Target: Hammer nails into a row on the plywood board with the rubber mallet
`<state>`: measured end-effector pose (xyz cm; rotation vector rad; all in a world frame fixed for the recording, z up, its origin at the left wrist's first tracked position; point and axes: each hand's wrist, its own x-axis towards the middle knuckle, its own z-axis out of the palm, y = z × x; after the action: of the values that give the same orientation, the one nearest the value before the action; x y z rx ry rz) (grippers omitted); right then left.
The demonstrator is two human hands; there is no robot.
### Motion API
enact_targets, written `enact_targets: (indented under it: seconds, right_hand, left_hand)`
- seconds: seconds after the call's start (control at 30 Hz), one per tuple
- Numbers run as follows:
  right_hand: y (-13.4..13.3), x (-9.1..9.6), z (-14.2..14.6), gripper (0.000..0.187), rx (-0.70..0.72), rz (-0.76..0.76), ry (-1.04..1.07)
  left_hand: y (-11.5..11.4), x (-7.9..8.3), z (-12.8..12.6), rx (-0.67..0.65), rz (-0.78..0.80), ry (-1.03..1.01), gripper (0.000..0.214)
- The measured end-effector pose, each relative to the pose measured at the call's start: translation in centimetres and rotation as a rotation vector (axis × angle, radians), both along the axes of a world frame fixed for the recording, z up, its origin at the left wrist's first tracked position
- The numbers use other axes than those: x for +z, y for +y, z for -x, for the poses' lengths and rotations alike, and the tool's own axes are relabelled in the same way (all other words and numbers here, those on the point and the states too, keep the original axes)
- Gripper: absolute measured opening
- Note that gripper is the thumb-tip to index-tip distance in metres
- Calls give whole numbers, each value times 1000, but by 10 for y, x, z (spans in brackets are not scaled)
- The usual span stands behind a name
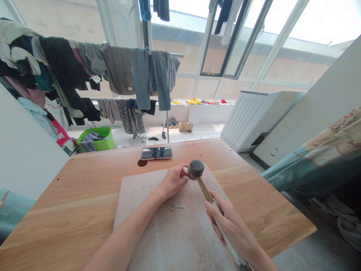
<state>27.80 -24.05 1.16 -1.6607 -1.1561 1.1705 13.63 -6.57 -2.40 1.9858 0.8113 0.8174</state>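
My right hand (225,216) is wrapped around the handle of a mallet (196,170). Its dark, rounded head is raised close beside the fingertips of my left hand (175,181). The left fingers are pinched together over the far part of a pale wooden board (175,241); whatever they hold is hidden by the fingers and the mallet head. Several loose nails (174,205) lie on the board just below the left wrist. Small dark holes or marks dot the board's left part.
The board rests on a wooden table (93,210). A phone (156,153) lies beyond it, beside a round hole in the tabletop. Past the table stand a laundry rack with hanging clothes (118,71), a green basket (107,139) and a white ribbed appliance (242,116). A curtain (316,158) hangs at right.
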Motion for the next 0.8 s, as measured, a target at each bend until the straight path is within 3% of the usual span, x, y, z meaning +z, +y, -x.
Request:
enact_targets:
  seconds: [0.1,0.2,0.3,0.53,0.7,0.8]
  right_hand:
    - [-13,-2,-6,62,11,11,-30]
    - [-35,-8,-14,80,-27,125,-70]
    - [-54,-16,-22,86,-90,224,-79]
    - [-67,-40,-31,70,-212,202,-85]
    - [-66,-46,-34,76,-186,255,-54]
    - [-68,-47,-33,78,-175,261,-49]
  left_hand:
    - [-1,16,12,-22,-60,77,27]
    - [-13,39,33,-118,-205,311,8]
    - [-34,54,50,-264,-289,578,10]
    - [-64,40,42,-233,-433,701,30]
    - [-60,48,43,-298,-423,749,26]
    - [-48,55,45,-332,-341,590,21]
